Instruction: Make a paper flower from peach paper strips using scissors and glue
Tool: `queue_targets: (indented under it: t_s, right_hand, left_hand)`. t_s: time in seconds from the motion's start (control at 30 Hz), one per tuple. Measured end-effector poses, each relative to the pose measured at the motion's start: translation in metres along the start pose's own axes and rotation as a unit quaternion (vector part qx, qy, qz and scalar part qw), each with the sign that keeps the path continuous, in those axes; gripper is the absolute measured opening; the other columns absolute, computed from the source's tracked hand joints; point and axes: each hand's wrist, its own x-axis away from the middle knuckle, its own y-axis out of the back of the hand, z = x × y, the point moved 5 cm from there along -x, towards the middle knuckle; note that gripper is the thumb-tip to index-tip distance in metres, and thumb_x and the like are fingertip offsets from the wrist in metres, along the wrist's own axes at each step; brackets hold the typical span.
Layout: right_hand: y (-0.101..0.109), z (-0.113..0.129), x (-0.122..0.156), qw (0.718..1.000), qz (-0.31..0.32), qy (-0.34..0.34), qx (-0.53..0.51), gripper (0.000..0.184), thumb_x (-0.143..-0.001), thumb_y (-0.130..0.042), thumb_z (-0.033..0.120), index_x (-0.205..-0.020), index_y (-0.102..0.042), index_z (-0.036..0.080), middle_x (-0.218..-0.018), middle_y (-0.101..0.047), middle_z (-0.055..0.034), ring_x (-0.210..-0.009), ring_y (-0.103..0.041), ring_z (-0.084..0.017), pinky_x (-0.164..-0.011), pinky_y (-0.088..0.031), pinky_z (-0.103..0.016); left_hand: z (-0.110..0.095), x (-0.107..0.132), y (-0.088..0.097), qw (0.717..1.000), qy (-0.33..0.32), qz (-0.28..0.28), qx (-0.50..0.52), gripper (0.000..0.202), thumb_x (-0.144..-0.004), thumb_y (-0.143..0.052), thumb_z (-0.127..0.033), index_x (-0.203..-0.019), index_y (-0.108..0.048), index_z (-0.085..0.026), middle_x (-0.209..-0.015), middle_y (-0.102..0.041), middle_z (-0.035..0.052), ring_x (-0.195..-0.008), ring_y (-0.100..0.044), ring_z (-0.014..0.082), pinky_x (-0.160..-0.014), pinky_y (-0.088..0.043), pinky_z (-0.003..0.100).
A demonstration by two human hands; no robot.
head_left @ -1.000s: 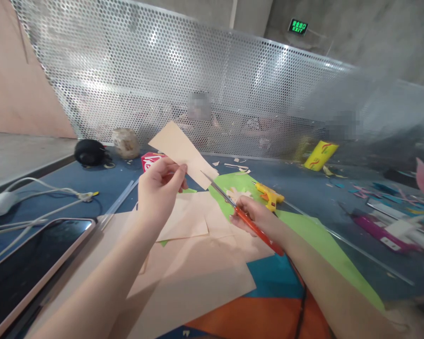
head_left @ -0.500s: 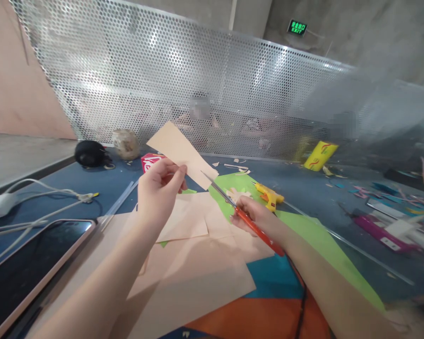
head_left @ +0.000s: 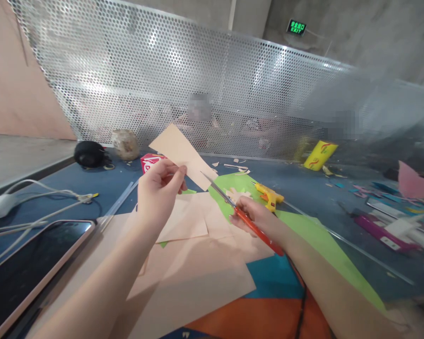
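While pinched in the left hand, the paper strip rises above it — just left of the scissors.

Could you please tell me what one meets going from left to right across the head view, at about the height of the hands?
Phone → left hand → scissors → yellow glue gun → magenta tool.

1. You are facing a perforated metal screen that is catching bright glare.
2. You are sitting below bare concrete walls, where a green exit sign is glowing.
3. You are working at a blue tabletop.
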Motion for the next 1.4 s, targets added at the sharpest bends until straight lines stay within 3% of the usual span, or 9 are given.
queue_targets:
  t_s: [0.43,0.8,1.2,1.4]
  right_hand:
    - [-0.001,0.001,0.001,1.000,0.010,-0.015,-0.004,0.033,-0.071,-0.060,0.040,-0.067,-0.034,0.021,-0.057,-0.035,0.0069,-0.042,-0.028,-0.005,-0.038,-0.022,-0.020]
    - [0.000,0.000,0.001,1.000,0.011,-0.004,0.002,0.031,-0.071,-0.061,0.038,-0.066,-0.035,0.021,-0.057,-0.034,0.0068,-0.044,-0.031,-0.006,-0.040,-0.024,-0.020]
    - [0.003,0.021,0.008,0.999,0.031,-0.038,0.002,0.032,-0.071,-0.060,0.039,-0.065,-0.036,0.020,-0.055,-0.033,0.0076,-0.038,-0.030,-0.004,-0.036,-0.024,-0.019]
    - [0.002,0.014,0.006,0.999,0.032,-0.037,0.001,0.031,-0.071,-0.059,0.039,-0.065,-0.036,0.020,-0.053,-0.034,0.0083,-0.038,-0.030,-0.004,-0.037,-0.024,-0.019]
  left_hand:
    - [0.000,0.000,0.000,1.000,0.014,-0.006,0.008,0.012,-0.071,-0.059,-0.023,-0.063,-0.050,-0.021,-0.052,-0.051,-0.0042,-0.044,-0.048,0.0088,-0.043,-0.040,0.022]
    - [0.000,0.000,-0.001,1.000,0.013,-0.004,0.013,0.010,-0.071,-0.059,-0.021,-0.063,-0.053,-0.021,-0.055,-0.052,-0.0037,-0.044,-0.048,0.0083,-0.043,-0.039,0.022]
    - [-0.001,0.000,0.000,1.000,0.023,-0.010,-0.001,0.013,-0.070,-0.060,-0.020,-0.061,-0.051,-0.020,-0.051,-0.050,-0.0044,-0.043,-0.049,0.0082,-0.043,-0.040,0.022]
    - [0.000,0.000,-0.001,1.000,0.010,-0.002,0.001,0.011,-0.071,-0.059,-0.021,-0.063,-0.051,-0.019,-0.050,-0.050,-0.0050,-0.042,-0.048,0.0075,-0.042,-0.038,0.021]
